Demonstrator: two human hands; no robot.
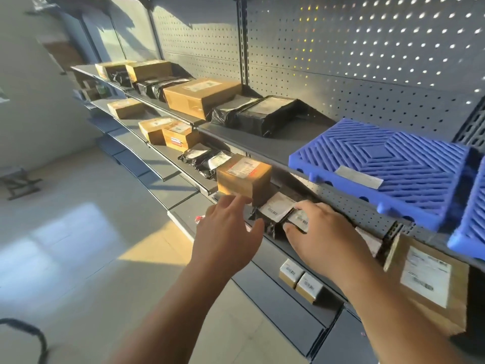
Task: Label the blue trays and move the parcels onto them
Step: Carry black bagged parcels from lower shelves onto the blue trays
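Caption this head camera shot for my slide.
Right hand grips a black parcel on the shelf below the labelled blue tray; left hand hovers open beside it.

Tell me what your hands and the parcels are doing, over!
Left hand open, beside the brown cardboard box. Right hand grips a small black-wrapped parcel with white label. Blue ribbed plastic tray above: labelled, no parcels yet.

Left forearm [170,311] reaching from 7 toward 1 o'clock, left hand [228,232] palm down, fingers straight and spread, right forearm [393,311] from 5 toward 11 o'clock, right hand [320,232] with fingers and thumb curled round a small black parcel [299,219]
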